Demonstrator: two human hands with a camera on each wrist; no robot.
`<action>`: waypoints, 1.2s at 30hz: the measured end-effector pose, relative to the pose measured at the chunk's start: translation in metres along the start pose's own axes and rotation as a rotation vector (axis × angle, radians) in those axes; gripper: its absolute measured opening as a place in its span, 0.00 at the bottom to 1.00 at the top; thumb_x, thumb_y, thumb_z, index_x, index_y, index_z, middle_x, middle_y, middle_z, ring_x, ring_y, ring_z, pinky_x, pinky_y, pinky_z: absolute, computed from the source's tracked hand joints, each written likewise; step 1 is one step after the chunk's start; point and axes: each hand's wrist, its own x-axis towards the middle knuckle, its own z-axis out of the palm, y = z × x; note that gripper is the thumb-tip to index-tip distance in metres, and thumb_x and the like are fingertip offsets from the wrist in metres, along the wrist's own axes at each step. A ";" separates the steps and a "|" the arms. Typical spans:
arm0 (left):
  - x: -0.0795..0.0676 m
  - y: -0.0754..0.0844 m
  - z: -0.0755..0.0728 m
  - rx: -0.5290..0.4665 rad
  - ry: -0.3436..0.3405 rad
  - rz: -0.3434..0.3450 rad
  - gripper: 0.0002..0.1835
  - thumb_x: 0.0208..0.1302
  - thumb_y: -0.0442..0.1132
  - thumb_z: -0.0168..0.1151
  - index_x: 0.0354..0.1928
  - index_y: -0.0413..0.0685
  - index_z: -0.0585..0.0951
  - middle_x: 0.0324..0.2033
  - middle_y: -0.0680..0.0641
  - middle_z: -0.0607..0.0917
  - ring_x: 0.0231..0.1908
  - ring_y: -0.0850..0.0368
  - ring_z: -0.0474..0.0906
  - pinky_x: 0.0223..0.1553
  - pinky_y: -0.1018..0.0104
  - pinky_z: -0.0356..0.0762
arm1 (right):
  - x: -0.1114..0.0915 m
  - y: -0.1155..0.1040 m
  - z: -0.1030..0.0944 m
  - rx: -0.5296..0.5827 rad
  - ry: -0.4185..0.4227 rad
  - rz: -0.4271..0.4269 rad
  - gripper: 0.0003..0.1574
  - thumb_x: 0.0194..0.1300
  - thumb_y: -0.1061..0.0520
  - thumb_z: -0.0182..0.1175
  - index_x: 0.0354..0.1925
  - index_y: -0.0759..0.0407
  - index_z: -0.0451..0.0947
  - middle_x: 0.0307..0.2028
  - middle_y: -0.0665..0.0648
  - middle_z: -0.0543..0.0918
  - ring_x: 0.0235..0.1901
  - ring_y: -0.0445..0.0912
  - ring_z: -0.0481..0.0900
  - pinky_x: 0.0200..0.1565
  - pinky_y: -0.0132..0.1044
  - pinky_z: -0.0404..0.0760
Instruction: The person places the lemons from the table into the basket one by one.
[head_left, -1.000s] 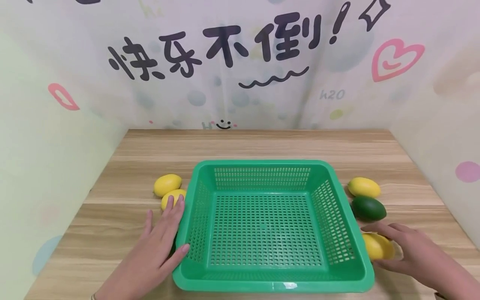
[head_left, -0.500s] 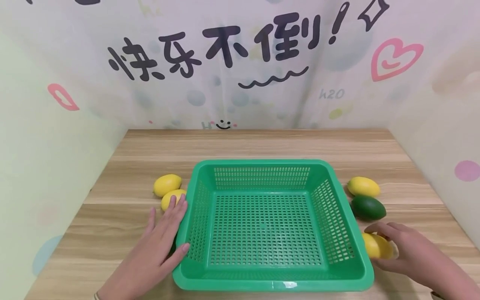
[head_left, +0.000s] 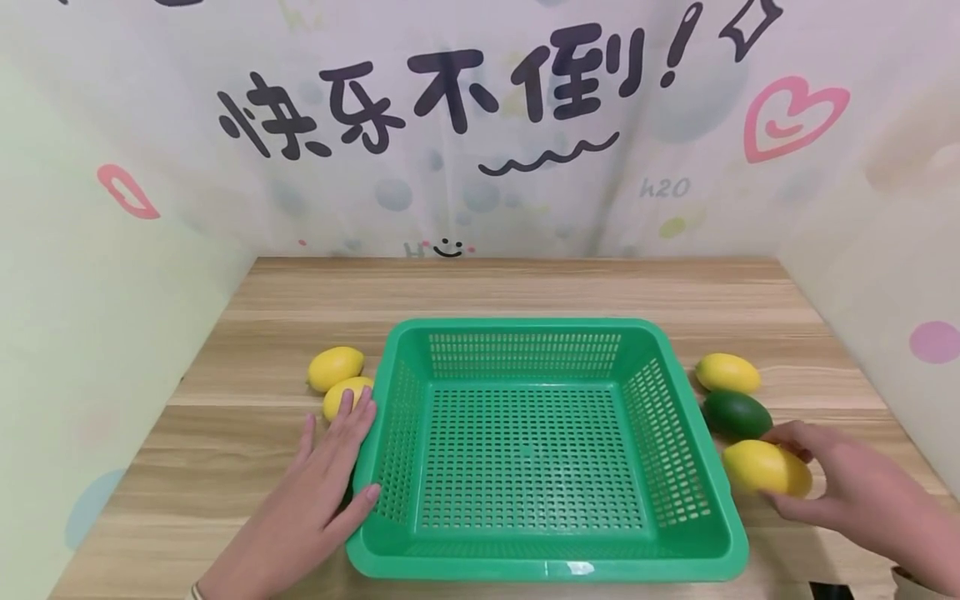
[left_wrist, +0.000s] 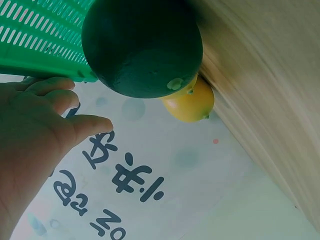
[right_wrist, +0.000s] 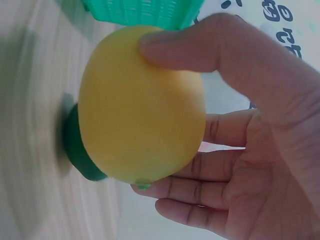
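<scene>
My right hand [head_left: 862, 496] pinches a yellow lemon [head_left: 761, 467] between thumb and fingers, just right of the green plastic basket [head_left: 547, 570]. In the right wrist view, the thumb presses on the lemon [right_wrist: 140, 115] and the other fingers lie behind it. A dark green oval fruit [head_left: 735, 412] lies right behind the held lemon. My left hand [head_left: 296, 508], fingers straight, rests along the basket's left rim. Below that hand, the left wrist view has another dark green fruit [left_wrist: 142, 47] beside the basket wall; the head view hides nearly all of it.
Two lemons lie left of the basket, one farther back [head_left: 335, 368] and one partly behind my left fingertips [head_left: 363, 398]. Another lemon [head_left: 727, 372] sits at the right, behind the green fruit. The wooden table [head_left: 517, 287] meets a printed wall covering [head_left: 450, 200] at the back.
My right hand and the lemon in it have moved slightly right and farther back, away from the basket's side. The left hand and the basket have stayed in place.
</scene>
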 end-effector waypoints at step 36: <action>0.000 -0.002 0.002 -0.012 0.005 0.011 0.45 0.74 0.43 0.60 0.82 0.40 0.47 0.81 0.41 0.52 0.81 0.47 0.39 0.77 0.63 0.24 | 0.025 -0.013 -0.035 -0.008 0.128 -0.076 0.36 0.32 0.59 0.86 0.44 0.52 0.84 0.37 0.35 0.81 0.35 0.31 0.72 0.38 0.17 0.67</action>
